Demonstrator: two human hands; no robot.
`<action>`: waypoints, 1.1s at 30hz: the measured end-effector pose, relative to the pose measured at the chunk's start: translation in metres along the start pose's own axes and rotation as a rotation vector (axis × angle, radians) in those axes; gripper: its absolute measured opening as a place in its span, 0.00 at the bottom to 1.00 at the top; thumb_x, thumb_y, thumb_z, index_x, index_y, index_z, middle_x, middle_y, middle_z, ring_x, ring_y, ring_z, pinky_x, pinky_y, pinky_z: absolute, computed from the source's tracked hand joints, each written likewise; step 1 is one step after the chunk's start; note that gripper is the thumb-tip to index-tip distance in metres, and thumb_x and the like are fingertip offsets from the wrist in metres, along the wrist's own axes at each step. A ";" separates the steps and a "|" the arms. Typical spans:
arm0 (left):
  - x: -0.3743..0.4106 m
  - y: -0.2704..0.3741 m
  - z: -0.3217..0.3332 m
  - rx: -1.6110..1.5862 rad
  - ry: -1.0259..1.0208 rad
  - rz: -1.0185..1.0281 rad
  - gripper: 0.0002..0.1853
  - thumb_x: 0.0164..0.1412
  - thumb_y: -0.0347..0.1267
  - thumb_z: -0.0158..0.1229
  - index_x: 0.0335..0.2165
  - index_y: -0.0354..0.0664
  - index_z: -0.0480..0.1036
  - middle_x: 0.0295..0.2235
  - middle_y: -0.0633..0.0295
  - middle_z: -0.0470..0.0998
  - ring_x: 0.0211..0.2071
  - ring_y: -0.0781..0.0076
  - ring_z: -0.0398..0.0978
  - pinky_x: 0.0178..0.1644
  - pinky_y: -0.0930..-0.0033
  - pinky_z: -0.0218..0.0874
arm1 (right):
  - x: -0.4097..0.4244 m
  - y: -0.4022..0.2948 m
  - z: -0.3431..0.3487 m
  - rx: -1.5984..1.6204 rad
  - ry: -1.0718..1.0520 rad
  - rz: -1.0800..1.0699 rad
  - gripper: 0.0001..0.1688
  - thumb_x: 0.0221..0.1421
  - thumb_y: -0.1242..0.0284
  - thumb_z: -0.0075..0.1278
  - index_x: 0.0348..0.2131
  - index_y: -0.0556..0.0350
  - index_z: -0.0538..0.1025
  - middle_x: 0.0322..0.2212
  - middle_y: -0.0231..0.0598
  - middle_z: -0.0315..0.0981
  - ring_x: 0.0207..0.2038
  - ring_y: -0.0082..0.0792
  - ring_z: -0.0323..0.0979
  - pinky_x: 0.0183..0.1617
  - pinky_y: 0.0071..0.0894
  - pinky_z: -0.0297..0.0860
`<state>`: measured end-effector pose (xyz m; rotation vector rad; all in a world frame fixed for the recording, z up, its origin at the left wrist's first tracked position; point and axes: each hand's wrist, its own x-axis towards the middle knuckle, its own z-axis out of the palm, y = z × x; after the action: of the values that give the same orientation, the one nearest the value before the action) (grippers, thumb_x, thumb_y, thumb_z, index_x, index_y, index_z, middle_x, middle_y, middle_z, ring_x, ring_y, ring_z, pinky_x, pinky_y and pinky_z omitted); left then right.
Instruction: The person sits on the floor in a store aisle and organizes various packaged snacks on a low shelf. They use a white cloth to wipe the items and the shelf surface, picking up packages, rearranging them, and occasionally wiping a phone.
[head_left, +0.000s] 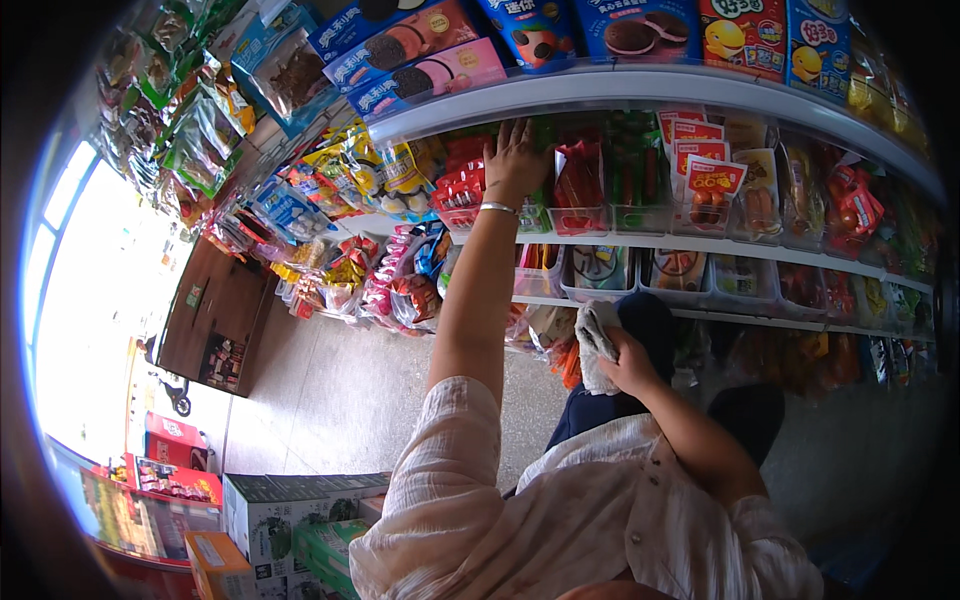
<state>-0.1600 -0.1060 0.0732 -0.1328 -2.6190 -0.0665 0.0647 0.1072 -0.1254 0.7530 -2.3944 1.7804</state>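
Observation:
My left hand (516, 165) reaches into a shelf of snack bins, a bangle on its wrist. Its fingers point inward, a little apart, over a bin of green packets (534, 216). Red snack packets (459, 187) fill the bin on its left, and long red packets (577, 176) stand in the clear bin on its right. Whether the fingertips touch anything is hard to make out under the upper shelf. Lower down, close to my knee, my right hand (631, 361) grips a folded white cloth (598, 352) with darker smudges.
Above, a white shelf edge (645, 88) carries Oreo boxes (442, 79). Plastic bins (679, 274) line a lower shelf before my knees. Bagged snacks hang at the left, beyond them a brown wooden cabinet (214, 315). Cartons (277, 517) stand on the floor (337, 405) at lower left.

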 end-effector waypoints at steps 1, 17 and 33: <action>0.001 0.002 0.004 -0.003 -0.003 -0.018 0.34 0.57 0.53 0.41 0.58 0.51 0.52 0.61 0.65 0.50 0.63 0.64 0.42 0.61 0.46 0.39 | 0.000 0.000 -0.001 0.007 0.011 0.017 0.24 0.41 0.76 0.51 0.43 0.58 0.69 0.38 0.52 0.69 0.42 0.53 0.67 0.46 0.38 0.64; -0.008 0.001 -0.001 -0.162 0.172 -0.044 0.27 0.54 0.48 0.48 0.50 0.49 0.65 0.55 0.66 0.63 0.59 0.64 0.52 0.56 0.48 0.50 | -0.013 -0.006 -0.006 -0.123 0.029 -0.028 0.21 0.43 0.73 0.50 0.41 0.57 0.69 0.37 0.53 0.69 0.40 0.56 0.67 0.44 0.43 0.65; -0.020 0.008 0.001 -0.187 0.177 -0.119 0.26 0.51 0.50 0.50 0.47 0.51 0.69 0.52 0.67 0.66 0.58 0.65 0.54 0.55 0.57 0.50 | -0.021 0.013 -0.004 -0.069 -0.014 -0.065 0.22 0.47 0.78 0.48 0.45 0.65 0.67 0.39 0.52 0.69 0.42 0.48 0.68 0.48 0.35 0.63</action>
<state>-0.1423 -0.1001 0.0625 -0.0331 -2.4375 -0.3493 0.0764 0.1204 -0.1427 0.8270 -2.3970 1.6657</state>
